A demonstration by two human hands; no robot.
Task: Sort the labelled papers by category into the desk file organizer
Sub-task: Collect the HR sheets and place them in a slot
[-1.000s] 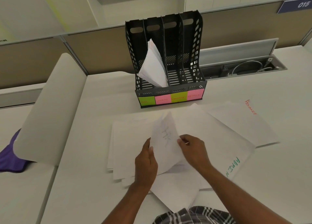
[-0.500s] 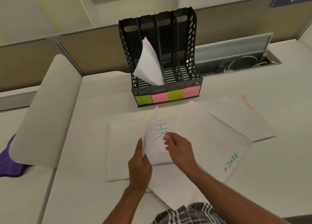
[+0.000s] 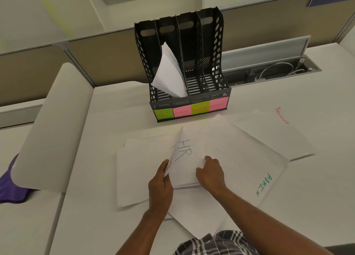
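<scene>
two loose sheets [image 3: 269, 137] beside organizer [image 3: 184, 62]

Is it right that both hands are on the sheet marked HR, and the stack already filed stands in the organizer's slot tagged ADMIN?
Not quite. In the head view both hands, left hand and right hand, are on the HR sheet, but the filed stack stands in the SPORTS slot.

Left hand [image 3: 160, 187] hides part of the HR sheet [image 3: 184, 164].
</scene>
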